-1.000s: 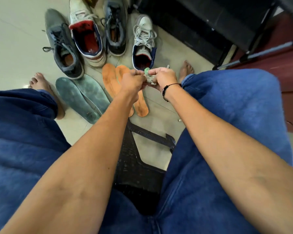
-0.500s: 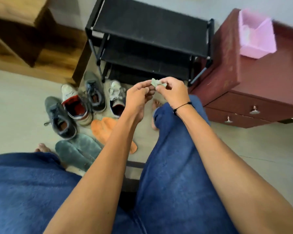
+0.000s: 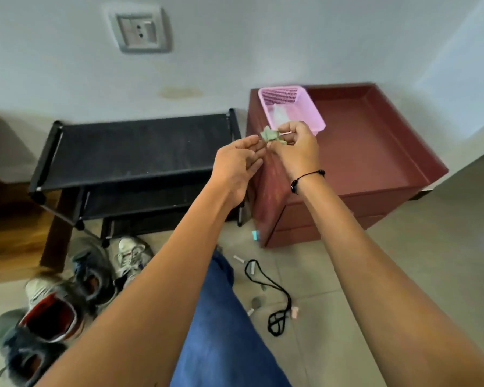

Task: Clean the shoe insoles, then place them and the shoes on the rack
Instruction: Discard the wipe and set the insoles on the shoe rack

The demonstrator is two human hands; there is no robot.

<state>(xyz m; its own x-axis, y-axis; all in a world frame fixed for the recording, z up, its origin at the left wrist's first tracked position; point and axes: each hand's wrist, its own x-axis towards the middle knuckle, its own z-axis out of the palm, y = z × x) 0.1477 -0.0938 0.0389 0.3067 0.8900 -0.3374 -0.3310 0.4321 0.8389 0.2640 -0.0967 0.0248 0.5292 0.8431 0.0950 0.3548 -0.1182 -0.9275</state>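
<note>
Pale wall (image 3: 263, 37) fills the top of the frame, with a grey socket plate (image 3: 140, 29) at upper left; no writing or brand mark is legible anywhere. Near frame centre, a crumpled greenish wipe (image 3: 269, 134) is pinched between the fingers and thumb of the right hand (image 3: 296, 146), which wears a black cord bracelet (image 3: 308, 177). The left hand (image 3: 239, 163) sits just beside it with fingers loosely extended, their tips close to the wipe; whether they touch it I cannot tell. Behind the hands, a pink mesh basket (image 3: 313, 110) stands on the left part of a dark red cabinet (image 3: 375, 141), holding something pale and translucent that is too blurred to identify. Left of the cabinet stands the black shoe rack (image 3: 140, 146), its top shelf bare. Several shoes (image 3: 95, 275) lie on the tiled floor (image 3: 417, 261) at lower left, blurred, one with a red lining. A black cord (image 3: 274, 297) lies on the floor at lower centre, beside a blue-jeaned leg (image 3: 221, 331).
</note>
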